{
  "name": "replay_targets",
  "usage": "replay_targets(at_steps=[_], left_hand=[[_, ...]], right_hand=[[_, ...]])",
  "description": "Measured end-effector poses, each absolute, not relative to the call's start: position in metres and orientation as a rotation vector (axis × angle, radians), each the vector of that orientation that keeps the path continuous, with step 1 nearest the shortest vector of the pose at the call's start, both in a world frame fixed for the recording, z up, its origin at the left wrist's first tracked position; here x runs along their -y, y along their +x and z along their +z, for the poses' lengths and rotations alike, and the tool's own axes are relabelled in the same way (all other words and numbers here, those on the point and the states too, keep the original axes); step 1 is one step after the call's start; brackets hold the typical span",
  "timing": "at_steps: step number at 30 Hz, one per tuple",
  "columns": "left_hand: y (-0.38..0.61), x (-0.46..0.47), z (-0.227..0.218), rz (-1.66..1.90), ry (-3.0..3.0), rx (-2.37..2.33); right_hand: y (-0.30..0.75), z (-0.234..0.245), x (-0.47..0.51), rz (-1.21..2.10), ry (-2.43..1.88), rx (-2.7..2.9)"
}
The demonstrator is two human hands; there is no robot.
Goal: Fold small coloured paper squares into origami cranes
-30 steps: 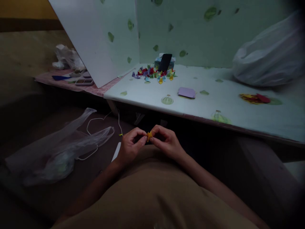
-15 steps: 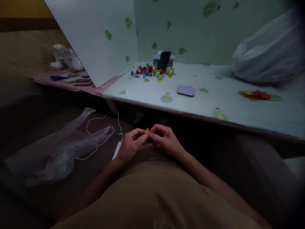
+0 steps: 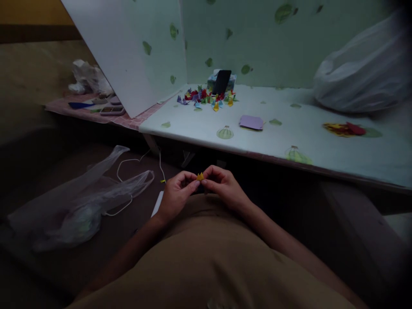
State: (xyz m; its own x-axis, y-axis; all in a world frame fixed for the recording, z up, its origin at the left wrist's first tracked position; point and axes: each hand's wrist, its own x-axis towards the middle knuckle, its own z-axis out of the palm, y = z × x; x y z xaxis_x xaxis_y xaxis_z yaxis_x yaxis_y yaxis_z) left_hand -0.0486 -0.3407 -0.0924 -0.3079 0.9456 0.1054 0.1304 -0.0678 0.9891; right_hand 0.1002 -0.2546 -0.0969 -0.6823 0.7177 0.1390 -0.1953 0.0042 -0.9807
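My left hand and my right hand meet over my lap, below the table's front edge. Both pinch a small folded yellow paper piece between thumbs and fingertips. On the table beyond, a heap of several small folded paper pieces in red, purple, yellow and green lies at the back. A stack of purple paper sheets rests nearer the middle. A pile of red and yellow papers lies to the right.
A dark phone leans against a box behind the heap. A white plastic bag sits at the back right. A clear plastic bag and a white cable lie on the floor left. A white board stands at the table's left.
The yellow paper piece looks smaller and more tightly folded between my fingertips. My hands stayed in place; the view shifted slightly.
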Motion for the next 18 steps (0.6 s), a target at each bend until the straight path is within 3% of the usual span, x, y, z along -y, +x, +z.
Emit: replay_targets(at_steps=[8,18], left_hand=[[-0.0547,0.3414,-0.0952,1.702,1.972,-1.479],[-0.0535,0.3466,-0.0942,1.673,1.858,-1.368]], right_hand=[[0.1029,-0.0937,0.2566,1.124,-0.243,1.831],[0.106,-0.0917,0.2601,0.786,-0.168,1.929]])
